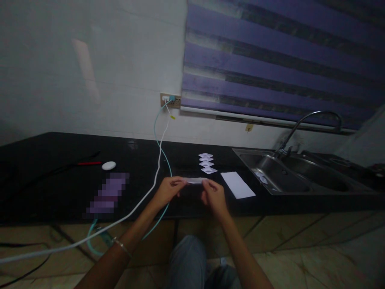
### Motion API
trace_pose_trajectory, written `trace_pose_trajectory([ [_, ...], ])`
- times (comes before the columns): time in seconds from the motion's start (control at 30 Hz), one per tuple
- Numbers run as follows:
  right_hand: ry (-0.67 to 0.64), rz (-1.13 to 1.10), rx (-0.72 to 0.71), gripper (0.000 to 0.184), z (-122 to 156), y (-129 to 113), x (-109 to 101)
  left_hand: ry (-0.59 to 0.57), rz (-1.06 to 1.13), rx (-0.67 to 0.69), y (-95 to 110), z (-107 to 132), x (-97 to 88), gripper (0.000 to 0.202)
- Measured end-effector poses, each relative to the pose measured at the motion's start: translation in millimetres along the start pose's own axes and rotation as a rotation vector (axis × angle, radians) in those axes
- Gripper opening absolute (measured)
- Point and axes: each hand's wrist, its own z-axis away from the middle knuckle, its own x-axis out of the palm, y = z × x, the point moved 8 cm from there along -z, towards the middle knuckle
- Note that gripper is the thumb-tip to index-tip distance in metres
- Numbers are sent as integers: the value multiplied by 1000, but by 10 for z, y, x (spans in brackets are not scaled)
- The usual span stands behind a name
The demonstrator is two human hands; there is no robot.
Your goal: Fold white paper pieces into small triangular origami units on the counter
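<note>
My left hand and my right hand each pinch one end of a narrow folded strip of white paper, held just above the black countertop. Both hands are closed on it. Beyond the strip lie several small folded white paper pieces in a row. A flat white paper sheet lies to the right of my right hand.
A steel sink with a curved tap sits at the right. White and teal cables run from a wall socket across the counter and off its front edge. A white round object and a red pen lie at the left.
</note>
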Motion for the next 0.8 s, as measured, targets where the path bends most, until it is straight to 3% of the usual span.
trace_pose_trajectory([
  [0.3, -94, -112, -26, 35, 63, -21, 75, 0, 12, -2, -54, -10, 37, 36],
  [0.8, -3, -18, -27, 34, 22, -4, -14, 6, -56, 28, 68, 34, -31, 32],
])
